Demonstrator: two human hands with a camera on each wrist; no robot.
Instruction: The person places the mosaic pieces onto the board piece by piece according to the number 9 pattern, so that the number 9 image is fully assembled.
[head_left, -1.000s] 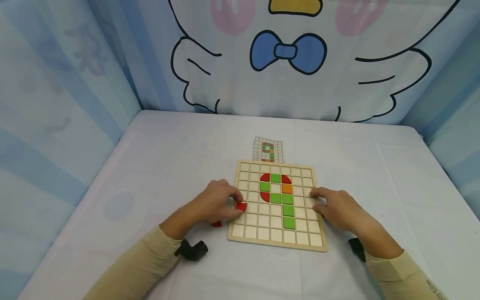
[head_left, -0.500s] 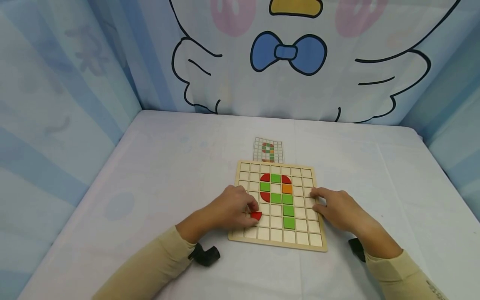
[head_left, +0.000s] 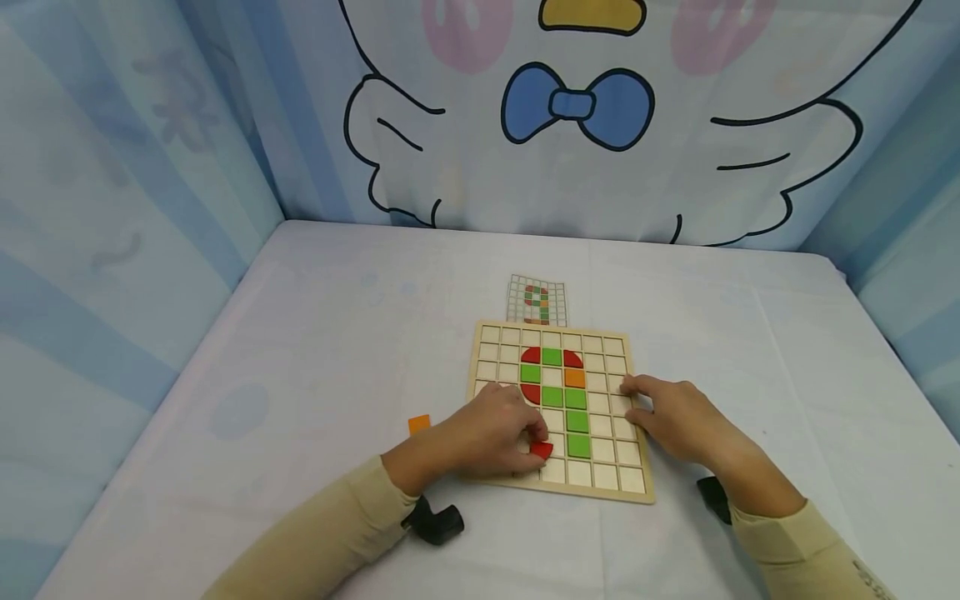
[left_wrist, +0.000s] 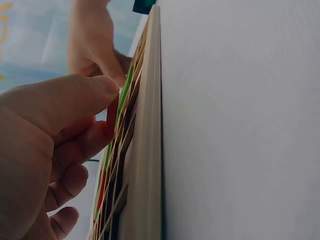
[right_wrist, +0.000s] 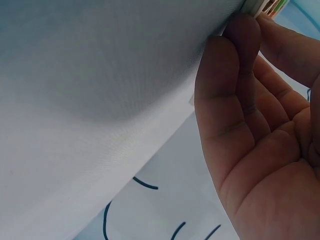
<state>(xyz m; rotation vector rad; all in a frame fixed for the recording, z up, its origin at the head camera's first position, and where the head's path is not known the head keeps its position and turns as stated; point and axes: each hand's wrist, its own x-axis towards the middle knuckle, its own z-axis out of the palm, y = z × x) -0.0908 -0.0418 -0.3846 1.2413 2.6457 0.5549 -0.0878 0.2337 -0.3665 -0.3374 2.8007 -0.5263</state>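
Note:
A red quarter-circle tile (head_left: 542, 450) is pinched between the thumb and index finger of my left hand (head_left: 495, 429), low over the near middle of a wooden grid board (head_left: 553, 485). In the left wrist view the red tile (left_wrist: 113, 112) stands edge-on close to the grid; the other fingers curl loosely below. Green tiles (head_left: 577, 422), an orange tile (head_left: 574, 378) and red rounded tiles (head_left: 572, 359) form a 9-like figure in the grid. My right hand (head_left: 678, 417) grips the board's right edge, with thumb and fingertips at the rim in the right wrist view.
Behind the board lies a pattern card (head_left: 537, 296) with a similar coloured figure, its near edge covered by the board. A loose orange tile (head_left: 419, 423) lies left of the board, partly behind my left wrist. Printed curtains (head_left: 577, 167) stand around the white-covered table (head_left: 360, 292).
My left hand has carried the red tile from the board's left edge rightward and nearer over the grid. The loose orange tile has come into sight. My right hand stays at the board's edge.

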